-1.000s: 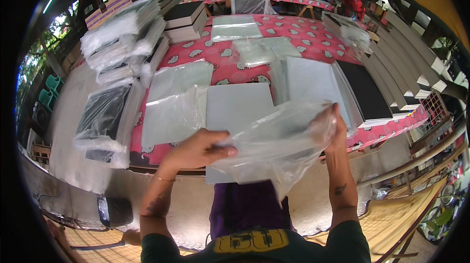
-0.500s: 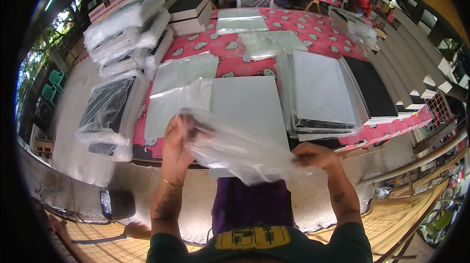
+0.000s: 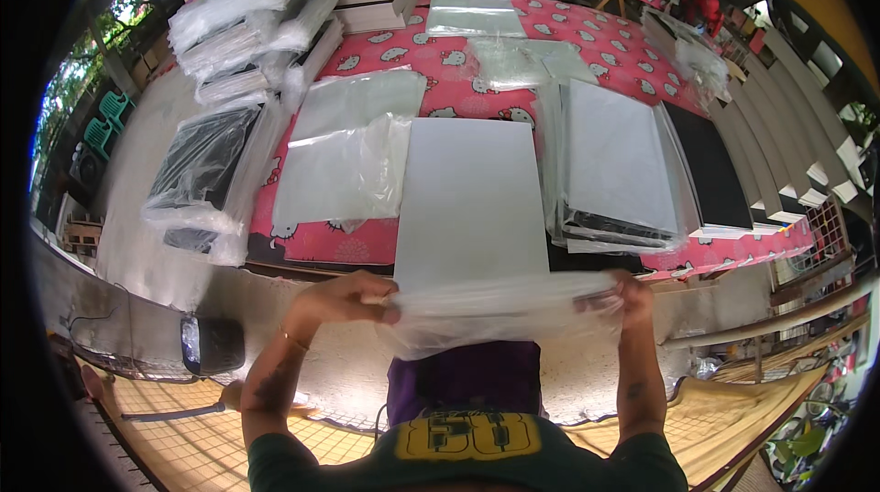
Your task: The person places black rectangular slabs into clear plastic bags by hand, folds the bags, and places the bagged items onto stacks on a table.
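Clear plastic bag (image 3: 500,309): held stretched crosswise between both hands, just at the near edge of the table (image 3: 513,38) and directly in front of the flat white board (image 3: 472,199). The bag's upper edge lies along the board's near end, touching or just overlapping it; its lower part sags toward the person's body.

Left hand (image 3: 344,298): fingers closed, pinching the bag's left end. Right hand (image 3: 632,295): likewise closed in a pinch on the right end. Judgement: the two-ended grip keeps the film taut and its mouth level with the board.

Surroundings: a loose clear bag (image 3: 344,171) lies just left of the board; a bagged stack of boards (image 3: 614,167) sits just right. A black bagged item (image 3: 202,162) rests further left.
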### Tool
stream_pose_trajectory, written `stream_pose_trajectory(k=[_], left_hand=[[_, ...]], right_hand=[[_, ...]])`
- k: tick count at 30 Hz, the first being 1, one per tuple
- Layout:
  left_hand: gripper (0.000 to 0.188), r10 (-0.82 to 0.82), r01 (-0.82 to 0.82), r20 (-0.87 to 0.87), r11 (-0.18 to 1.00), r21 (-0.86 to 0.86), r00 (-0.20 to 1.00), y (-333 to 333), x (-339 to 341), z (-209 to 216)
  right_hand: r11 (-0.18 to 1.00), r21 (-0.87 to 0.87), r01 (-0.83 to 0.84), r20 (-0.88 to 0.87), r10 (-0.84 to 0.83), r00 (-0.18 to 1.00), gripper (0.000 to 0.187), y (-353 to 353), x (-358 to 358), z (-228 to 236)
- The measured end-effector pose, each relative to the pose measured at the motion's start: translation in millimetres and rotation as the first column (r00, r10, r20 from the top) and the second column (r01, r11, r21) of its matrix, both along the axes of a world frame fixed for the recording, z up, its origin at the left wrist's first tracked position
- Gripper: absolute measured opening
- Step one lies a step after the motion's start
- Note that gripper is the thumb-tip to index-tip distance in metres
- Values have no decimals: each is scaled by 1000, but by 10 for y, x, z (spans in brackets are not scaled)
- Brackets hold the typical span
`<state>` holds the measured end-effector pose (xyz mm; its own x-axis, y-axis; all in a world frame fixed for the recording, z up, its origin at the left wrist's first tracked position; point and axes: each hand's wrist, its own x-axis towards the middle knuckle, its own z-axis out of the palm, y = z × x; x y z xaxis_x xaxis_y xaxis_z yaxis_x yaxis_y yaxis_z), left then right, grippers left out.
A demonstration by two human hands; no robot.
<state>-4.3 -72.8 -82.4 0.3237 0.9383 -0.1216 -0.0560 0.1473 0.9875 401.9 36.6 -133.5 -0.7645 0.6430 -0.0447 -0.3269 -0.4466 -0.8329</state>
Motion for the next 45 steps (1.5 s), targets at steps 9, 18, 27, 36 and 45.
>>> stream_pose_trajectory(k=[9, 18, 27, 36, 45], left_hand=[[42, 640, -627, -382, 759, 175, 667, -482, 623, -873], [54, 734, -661, -427, 670, 336, 527, -611, 824, -642], [41, 595, -554, 377, 802, -224, 710, -625, 587, -189], [39, 40, -446, 857, 865, 228, 514, 837, 40, 911], [25, 573, -538, 658, 791, -290, 488, 1726, -326, -1076]], right_hand=[[702, 512, 495, 493, -712, 500, 49, -834, -528, -616], [620, 614, 489, 452, -784, 426, 50, -915, -567, -478], [817, -4, 576, 185, -565, 804, 20, -729, -93, 204], [898, -27, 440, -486, -396, 779, 34, 728, -753, 1404], [664, -592, 457, -104, -625, 774, 12, 1593, -1062, -469]])
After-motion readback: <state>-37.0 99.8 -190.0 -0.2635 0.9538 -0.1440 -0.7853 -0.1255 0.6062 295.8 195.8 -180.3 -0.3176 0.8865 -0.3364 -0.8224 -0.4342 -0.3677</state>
